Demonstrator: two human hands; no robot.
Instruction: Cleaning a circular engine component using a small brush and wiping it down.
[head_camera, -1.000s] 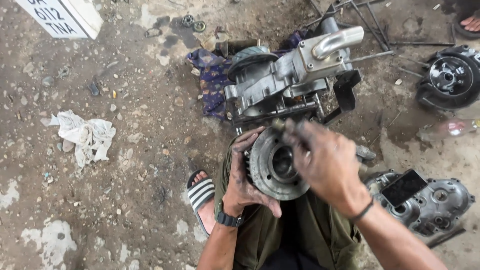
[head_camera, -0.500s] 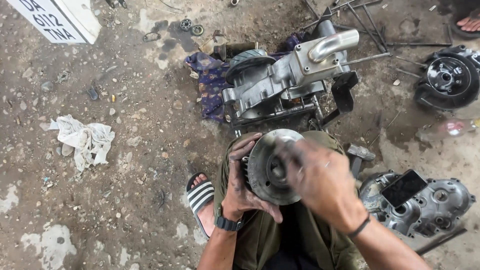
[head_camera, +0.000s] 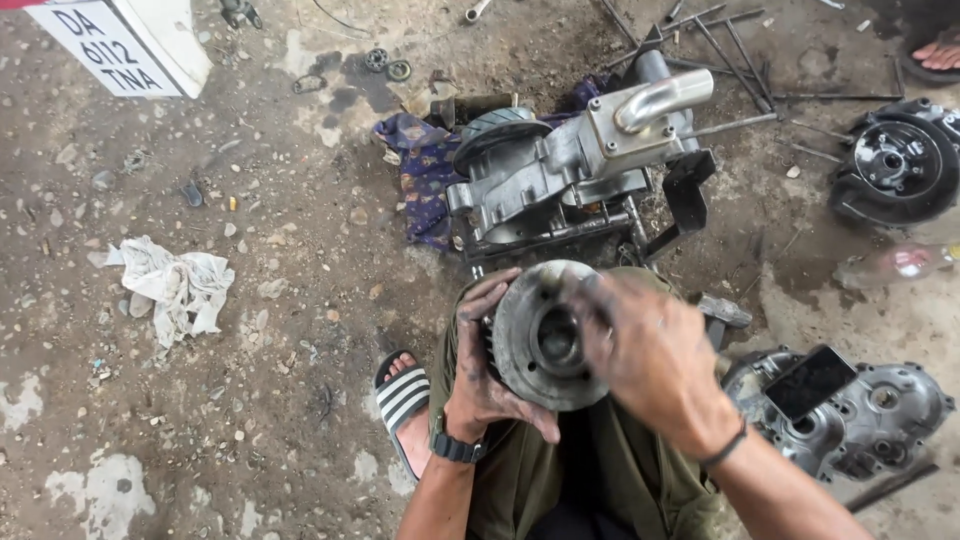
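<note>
A round finned metal engine part (head_camera: 545, 335) is held over the lap, near the camera: the left hand (head_camera: 485, 375) is clamped around its left rim, and the right hand (head_camera: 650, 360) is laid on its right face, fingers spread. Just beyond lies an engine block (head_camera: 570, 160) on the dirty floor (head_camera: 250, 250), with a white rag (head_camera: 175, 285) far left and a crankcase cover (head_camera: 865, 415) at right.

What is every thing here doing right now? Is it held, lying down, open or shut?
Round metal part: held up over the lap, hollow face showing.
Left hand: gripping the part's toothed edge.
Right hand: covering the part's right side.
Engine block: lying on the ground, untouched.
White rag: crumpled on the ground.
Engine cover: lying open side up.
</note>
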